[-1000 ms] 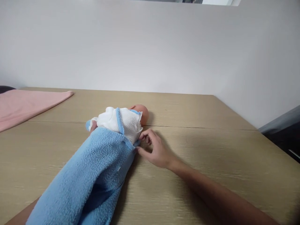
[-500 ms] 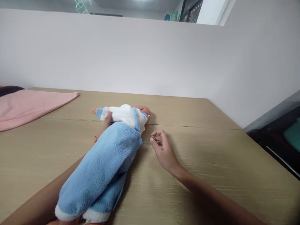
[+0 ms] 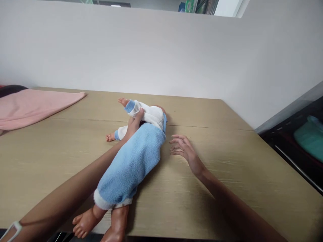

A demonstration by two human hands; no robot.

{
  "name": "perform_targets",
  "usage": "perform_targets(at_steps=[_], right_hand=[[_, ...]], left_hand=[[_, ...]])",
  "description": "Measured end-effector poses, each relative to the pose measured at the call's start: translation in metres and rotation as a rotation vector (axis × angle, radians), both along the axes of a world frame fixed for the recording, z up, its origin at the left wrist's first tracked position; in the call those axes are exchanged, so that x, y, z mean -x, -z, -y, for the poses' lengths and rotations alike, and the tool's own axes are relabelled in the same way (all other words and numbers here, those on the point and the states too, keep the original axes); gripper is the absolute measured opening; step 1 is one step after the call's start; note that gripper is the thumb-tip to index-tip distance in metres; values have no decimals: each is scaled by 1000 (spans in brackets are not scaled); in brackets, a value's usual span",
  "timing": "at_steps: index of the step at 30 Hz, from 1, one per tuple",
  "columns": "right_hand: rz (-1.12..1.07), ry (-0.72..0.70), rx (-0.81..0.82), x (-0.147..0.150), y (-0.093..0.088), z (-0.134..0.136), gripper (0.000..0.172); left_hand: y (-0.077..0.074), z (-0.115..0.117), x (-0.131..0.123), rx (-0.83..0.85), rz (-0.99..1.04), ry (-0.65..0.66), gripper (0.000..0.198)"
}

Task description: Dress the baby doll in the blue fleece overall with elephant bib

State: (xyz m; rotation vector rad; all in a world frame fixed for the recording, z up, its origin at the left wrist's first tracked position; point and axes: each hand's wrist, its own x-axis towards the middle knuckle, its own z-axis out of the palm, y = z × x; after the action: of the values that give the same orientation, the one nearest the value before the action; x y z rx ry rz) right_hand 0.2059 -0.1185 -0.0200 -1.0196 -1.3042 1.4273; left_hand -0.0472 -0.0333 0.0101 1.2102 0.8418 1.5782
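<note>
A baby doll (image 3: 133, 158) in a blue and white fleece outfit lies on its side on the wooden table (image 3: 217, 208), its bare feet towards me. Its head is mostly hidden behind the white shoulder. My left hand (image 3: 136, 122) is closed on the doll's upper body, the thumb over the white sleeve and the other fingers out of sight. One doll arm points up and left above my hand; the other rests on the table beneath my forearm. To the right of the doll's back, my right hand (image 3: 183, 146) hovers apart from it, fingers spread and holding nothing.
A pink cloth (image 3: 37, 106) lies at the table's far left, with a dark object (image 3: 12, 89) behind it. A white wall (image 3: 156, 53) rises along the back edge. Off the right edge are a black piece of furniture (image 3: 282, 148) and something teal (image 3: 309, 137).
The doll has rolled further onto its side, turning its front to the left, and its legs now show. My left hand has come into view on its chest. My right hand's fingers have opened out.
</note>
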Motion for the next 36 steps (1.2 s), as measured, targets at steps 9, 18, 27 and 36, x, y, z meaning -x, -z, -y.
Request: perform_targets(at_steps=[9, 18, 27, 36], right_hand=[[-99, -83, 250, 13, -16, 11, 68], [-179, -7, 456, -1, -46, 6, 89], [-295, -42, 613, -30, -32, -15, 87], [-130, 126, 437, -31, -12, -25, 44]], left_hand=[[-8, 12, -40, -86, -207, -59, 64], [-6, 18, -57, -241, -574, -63, 44], [-30, 37, -23, -533, -999, 250, 72], [13, 18, 98, 117, -1293, -171, 72]])
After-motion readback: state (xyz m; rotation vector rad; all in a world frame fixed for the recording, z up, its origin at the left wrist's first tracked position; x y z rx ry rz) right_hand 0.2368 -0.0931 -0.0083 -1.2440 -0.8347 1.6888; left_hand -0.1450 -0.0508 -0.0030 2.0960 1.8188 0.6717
